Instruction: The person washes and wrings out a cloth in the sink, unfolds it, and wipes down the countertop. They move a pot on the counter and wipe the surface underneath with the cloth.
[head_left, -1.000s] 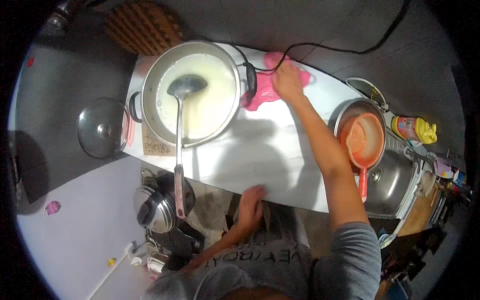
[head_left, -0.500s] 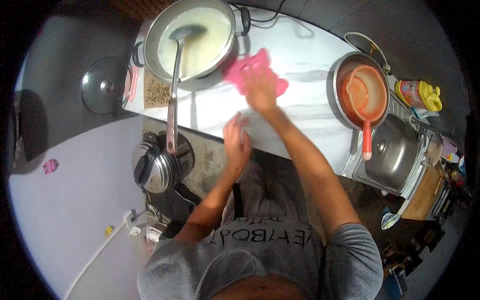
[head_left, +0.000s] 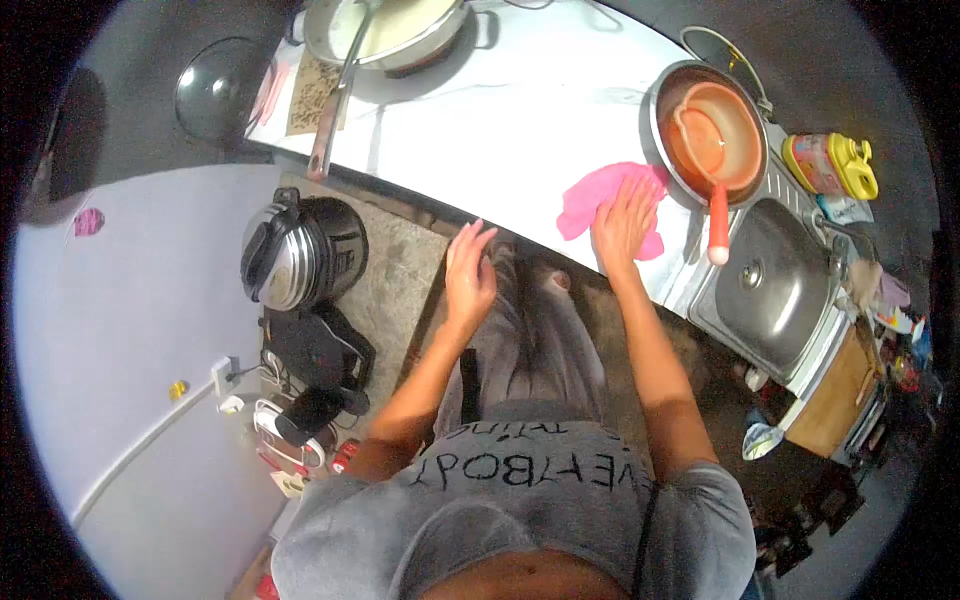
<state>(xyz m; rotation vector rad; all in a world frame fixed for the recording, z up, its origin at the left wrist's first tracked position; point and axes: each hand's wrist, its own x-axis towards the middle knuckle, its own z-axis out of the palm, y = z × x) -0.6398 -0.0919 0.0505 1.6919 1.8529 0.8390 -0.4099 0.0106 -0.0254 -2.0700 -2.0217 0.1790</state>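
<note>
My right hand point(head_left: 627, 222) lies flat on a pink cloth point(head_left: 592, 196), its fingers stretched out and pressing the cloth against the white marbled counter point(head_left: 480, 130). The cloth is spread and rumpled near the counter's front edge, just left of a pan point(head_left: 664, 125). In that pan sits an orange dipper point(head_left: 738, 150), its handle jutting over the rim. My left hand point(head_left: 470, 277) hovers by the counter's front edge with its fingers loosely apart, holding nothing.
A wide pot point(head_left: 420, 45) of pale liquid, with a ladle point(head_left: 335, 115) in it, stands at the back left. To the right are a steel sink point(head_left: 770, 290) and a yellow bottle point(head_left: 830, 165). A pressure cooker point(head_left: 310, 250) stands below the counter at left.
My right hand has slid the pink cloth from beside the pot, rightward and nearer to me, to beside the pan. My left hand has barely moved. The view has shifted a little.
</note>
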